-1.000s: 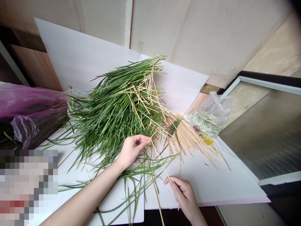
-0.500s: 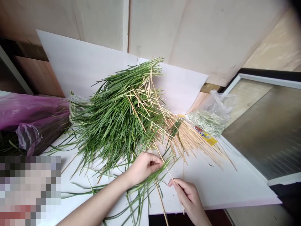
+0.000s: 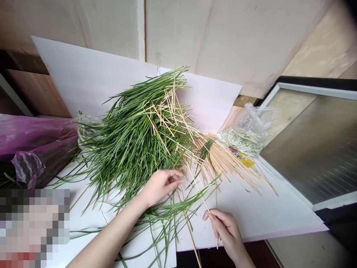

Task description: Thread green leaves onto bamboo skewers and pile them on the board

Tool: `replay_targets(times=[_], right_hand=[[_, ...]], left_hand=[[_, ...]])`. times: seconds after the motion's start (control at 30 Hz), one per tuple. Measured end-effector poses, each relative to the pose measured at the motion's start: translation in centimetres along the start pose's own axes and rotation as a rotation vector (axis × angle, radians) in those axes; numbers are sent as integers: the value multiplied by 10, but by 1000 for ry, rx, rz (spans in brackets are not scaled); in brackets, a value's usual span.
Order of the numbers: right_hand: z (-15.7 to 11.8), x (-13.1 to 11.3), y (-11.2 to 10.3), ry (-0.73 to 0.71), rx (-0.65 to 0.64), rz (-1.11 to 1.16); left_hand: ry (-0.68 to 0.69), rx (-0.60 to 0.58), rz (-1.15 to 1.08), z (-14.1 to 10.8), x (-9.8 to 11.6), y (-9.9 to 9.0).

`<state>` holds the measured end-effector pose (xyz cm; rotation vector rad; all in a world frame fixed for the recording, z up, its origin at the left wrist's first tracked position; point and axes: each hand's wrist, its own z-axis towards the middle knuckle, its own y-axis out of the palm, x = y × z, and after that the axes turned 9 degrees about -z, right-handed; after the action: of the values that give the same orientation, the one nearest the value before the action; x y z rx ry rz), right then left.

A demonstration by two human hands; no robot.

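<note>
Grass: long green grass blades (image 3: 134, 137) in a big heap mid-table, loose skewers lying across the top, some blades trailing toward the near edge.
Right hand (image 3: 223, 227): near side, grip clamped on a thin bamboo skewer (image 3: 201, 193), which slants up toward the heap.
Left hand (image 3: 163, 186): at the heap's near edge, grip curled loosely; cannot tell if it holds anything.
Right of heap: bamboo skewer pile (image 3: 225, 165), yellow packet (image 3: 241, 159), clear plastic bag (image 3: 248, 130) of pale greens.
Left of heap: purple plastic wrap (image 3: 33, 136).
Surface: white table (image 3: 259, 212).
</note>
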<state>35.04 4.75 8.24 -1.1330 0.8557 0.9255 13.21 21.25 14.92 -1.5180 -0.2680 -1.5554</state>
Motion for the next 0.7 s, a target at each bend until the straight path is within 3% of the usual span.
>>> replay_targets(times=[0.17, 0.27, 0.53, 0.7], right_hand=[[0, 2, -4, -48, -99, 13], [0, 4, -5, -55, -109, 5], [1, 3, -5, -28, -95, -17], [0, 2, -4, -2, -93, -23]], left_hand=[[192, -252, 280, -6, -2, 9], [201, -318, 347, -7, -3, 16], [68, -214, 356, -4, -4, 15], [104, -168, 524, -8, -5, 22]])
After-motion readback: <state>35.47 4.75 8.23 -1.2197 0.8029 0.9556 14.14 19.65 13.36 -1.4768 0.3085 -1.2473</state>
